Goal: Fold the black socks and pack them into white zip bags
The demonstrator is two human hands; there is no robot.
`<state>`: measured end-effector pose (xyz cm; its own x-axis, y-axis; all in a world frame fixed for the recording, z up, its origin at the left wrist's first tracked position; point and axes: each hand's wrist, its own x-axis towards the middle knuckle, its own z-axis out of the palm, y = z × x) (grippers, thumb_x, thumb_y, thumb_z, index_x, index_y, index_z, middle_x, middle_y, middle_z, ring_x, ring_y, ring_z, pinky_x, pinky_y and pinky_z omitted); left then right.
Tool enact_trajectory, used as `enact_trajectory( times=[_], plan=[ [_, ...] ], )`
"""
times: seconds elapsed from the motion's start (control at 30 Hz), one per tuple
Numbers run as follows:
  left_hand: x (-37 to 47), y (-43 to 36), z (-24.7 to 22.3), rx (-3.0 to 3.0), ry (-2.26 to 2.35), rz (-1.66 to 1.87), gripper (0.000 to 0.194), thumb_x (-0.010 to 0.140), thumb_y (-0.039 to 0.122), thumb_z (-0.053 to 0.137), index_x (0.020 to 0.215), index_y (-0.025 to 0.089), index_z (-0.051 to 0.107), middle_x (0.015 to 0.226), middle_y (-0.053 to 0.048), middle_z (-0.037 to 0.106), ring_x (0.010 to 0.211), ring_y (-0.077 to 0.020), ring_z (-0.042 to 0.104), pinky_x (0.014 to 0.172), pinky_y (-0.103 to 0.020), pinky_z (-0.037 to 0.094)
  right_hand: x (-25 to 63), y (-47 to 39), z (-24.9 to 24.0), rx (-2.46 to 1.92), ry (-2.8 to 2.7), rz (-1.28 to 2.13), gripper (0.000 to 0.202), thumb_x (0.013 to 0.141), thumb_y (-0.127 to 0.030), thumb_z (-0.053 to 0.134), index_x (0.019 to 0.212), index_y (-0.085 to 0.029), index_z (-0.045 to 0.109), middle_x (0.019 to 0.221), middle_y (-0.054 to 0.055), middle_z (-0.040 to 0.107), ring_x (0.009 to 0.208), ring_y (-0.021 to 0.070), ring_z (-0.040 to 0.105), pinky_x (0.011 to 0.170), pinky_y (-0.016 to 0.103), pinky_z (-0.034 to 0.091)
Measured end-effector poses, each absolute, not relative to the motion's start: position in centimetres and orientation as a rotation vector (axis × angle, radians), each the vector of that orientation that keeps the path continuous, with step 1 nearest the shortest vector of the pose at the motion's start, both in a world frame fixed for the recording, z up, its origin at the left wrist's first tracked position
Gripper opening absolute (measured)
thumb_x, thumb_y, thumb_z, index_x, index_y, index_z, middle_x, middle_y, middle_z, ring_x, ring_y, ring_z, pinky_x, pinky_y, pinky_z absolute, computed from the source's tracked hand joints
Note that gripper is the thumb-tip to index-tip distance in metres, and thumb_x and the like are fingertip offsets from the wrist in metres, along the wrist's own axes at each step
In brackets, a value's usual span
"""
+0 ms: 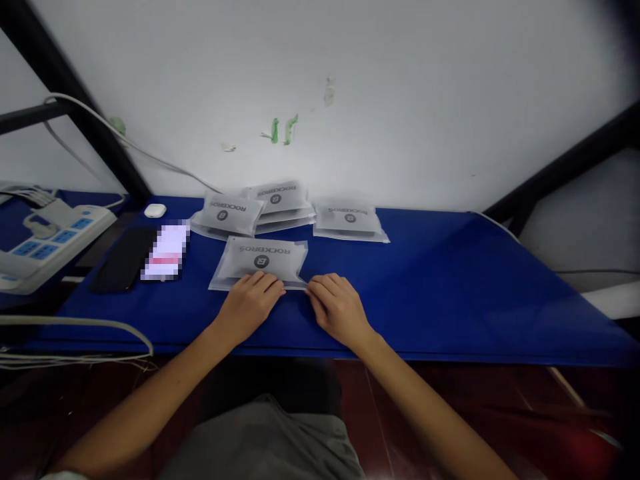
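At the near edge of the front bag (265, 252), the right hand (341, 305) pinched the corner, the left hand (251, 301) lay on top, grip and closing progress unclear, other bags (287, 199) behind.

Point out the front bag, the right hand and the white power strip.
Front bag (261, 261): head view, on its round printed logo.
Right hand (342, 305): head view, on the back of the hand.
White power strip (63, 238): head view, on its socketed face.
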<state>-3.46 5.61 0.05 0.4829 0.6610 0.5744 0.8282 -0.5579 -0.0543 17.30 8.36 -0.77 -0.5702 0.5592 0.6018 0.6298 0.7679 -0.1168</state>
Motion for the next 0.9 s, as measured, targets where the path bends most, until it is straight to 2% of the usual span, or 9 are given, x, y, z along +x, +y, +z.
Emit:
enact_trajectory(
  times=[0.07, 0.17, 0.33, 0.53, 0.9],
  plan=[
    [-3.4, 5.6, 0.1, -2.419, -1.257, -0.724, 0.018, 0.095, 0.02, 0.046, 0.09, 0.015, 0.063, 0.082, -0.004, 0.067, 0.076, -0.0178, 0.059, 0.066, -0.031, 0.042, 17.2, 8.3, -0.7, -0.873, -2.344, -0.171, 0.017, 0.091, -0.014, 0.048, 0.093, -0.017, 0.065, 0.091, 0.006, 0.067, 0.081, 0.0182, 0.054, 0.067, 0.032, 0.038],
    [-3.2, 5.4, 0.1, -2.404, -1.234, -0.682, 0.023, 0.096, 0.019, 0.043, 0.088, 0.016, 0.064, 0.082, -0.003, 0.067, 0.075, -0.0174, 0.058, 0.065, -0.031, 0.042, 17.3, 8.3, -0.7, -0.86, -2.385, -0.221, 0.021, 0.089, -0.01, 0.047, 0.094, -0.018, 0.066, 0.092, 0.006, 0.067, 0.081, 0.019, 0.052, 0.067, 0.033, 0.037],
    [-3.0, 5.1, 0.2, -2.4, -1.191, -0.659, 0.018, 0.093, 0.015, 0.046, 0.086, 0.016, 0.064, 0.079, -0.003, 0.066, 0.073, -0.0173, 0.057, 0.064, -0.032, 0.038, 17.5, 8.2, -0.6, -0.85, -2.425, -0.28, 0.03, 0.081, 0.0, 0.044, 0.095, -0.016, 0.066, 0.092, 0.006, 0.067, 0.081, 0.0201, 0.049, 0.066, 0.034, 0.036],
    [-3.8, 4.7, 0.1, -2.408, -1.249, -0.61, 0.019, 0.092, 0.015, 0.046, 0.088, 0.017, 0.065, 0.081, -0.003, 0.066, 0.076, -0.018, 0.057, 0.064, -0.033, 0.038, 17.7, 8.3, -0.7, -0.858, -2.443, -0.278, 0.035, 0.075, 0.002, 0.045, 0.096, -0.017, 0.066, 0.095, 0.008, 0.066, 0.083, 0.0212, 0.049, 0.067, 0.035, 0.034],
    [-6.6, 3.1, 0.4, -2.239, -1.406, -0.651, 0.012, 0.091, 0.017, 0.051, 0.088, 0.017, 0.063, 0.086, -0.002, 0.07, 0.076, -0.0166, 0.06, 0.062, -0.031, 0.041, 18.3, 8.5, -0.6, -0.928, -2.366, -0.324, 0.031, 0.077, 0.001, 0.045, 0.092, -0.018, 0.065, 0.094, 0.007, 0.067, 0.081, 0.0206, 0.05, 0.066, 0.033, 0.035]
  ],
)
